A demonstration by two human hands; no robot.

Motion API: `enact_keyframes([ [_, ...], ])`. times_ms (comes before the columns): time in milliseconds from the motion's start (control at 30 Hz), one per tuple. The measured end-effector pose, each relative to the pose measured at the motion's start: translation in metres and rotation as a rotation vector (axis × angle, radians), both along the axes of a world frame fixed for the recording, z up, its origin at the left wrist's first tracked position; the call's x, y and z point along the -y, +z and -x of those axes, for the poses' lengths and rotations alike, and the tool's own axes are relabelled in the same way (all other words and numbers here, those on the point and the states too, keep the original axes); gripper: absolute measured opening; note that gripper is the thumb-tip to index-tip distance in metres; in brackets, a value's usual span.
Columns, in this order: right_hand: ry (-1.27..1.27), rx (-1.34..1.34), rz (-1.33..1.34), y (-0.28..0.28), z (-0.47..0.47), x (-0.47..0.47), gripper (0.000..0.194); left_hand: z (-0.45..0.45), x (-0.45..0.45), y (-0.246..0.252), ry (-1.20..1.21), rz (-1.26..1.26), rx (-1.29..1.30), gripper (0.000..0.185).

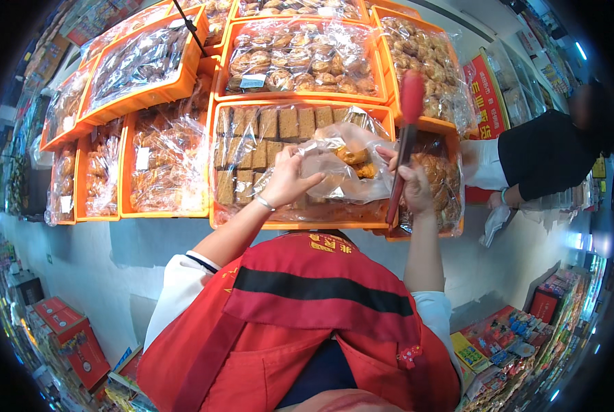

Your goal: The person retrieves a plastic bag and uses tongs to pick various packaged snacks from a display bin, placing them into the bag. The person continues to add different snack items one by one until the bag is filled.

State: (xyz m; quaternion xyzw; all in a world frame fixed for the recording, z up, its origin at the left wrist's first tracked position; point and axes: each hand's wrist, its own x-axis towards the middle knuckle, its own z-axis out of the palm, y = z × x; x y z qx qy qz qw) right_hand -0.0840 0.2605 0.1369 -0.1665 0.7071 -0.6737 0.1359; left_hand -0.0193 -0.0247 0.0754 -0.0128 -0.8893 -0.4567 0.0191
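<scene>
My left hand [289, 180] grips one side of a clear plastic bag [333, 172], its thumb pointing right. Golden-brown pastries [353, 155] show inside the bag's mouth. My right hand [415, 188] holds red-tipped tongs [406, 139] upright, with its fingers also at the bag's right edge. Below the bag is an orange plastic crate [302, 225] of brown rectangular cake blocks [268, 123], partly covered by clear film. The bag hides some of the blocks.
More orange crates of film-covered baked goods surround this one, including round pastries [281, 56] behind and rolls [438, 180] at right. A thin black rod [189, 26] rises at upper left. Another person [544, 154] in dark clothing stands at right, holding a crumpled plastic bag [495, 225].
</scene>
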Motion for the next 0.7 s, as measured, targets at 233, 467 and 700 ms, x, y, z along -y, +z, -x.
enact_keyframes([
  [233, -0.100, 0.271, -0.076, -0.070, 0.028, -0.055, 0.030, 0.024, -0.030, -0.036, 0.296, -0.776, 0.118, 0.080],
  [467, -0.221, 0.529, 0.261, -0.120, 0.092, -0.115, 0.036, 0.068, -0.001, -0.061, -0.009, -1.950, 0.692, 0.021],
  [700, -0.098, 0.572, -0.040, -0.110, 0.167, -0.191, 0.057, 0.096, 0.040, -0.008, -0.015, -0.964, 0.998, 0.052],
])
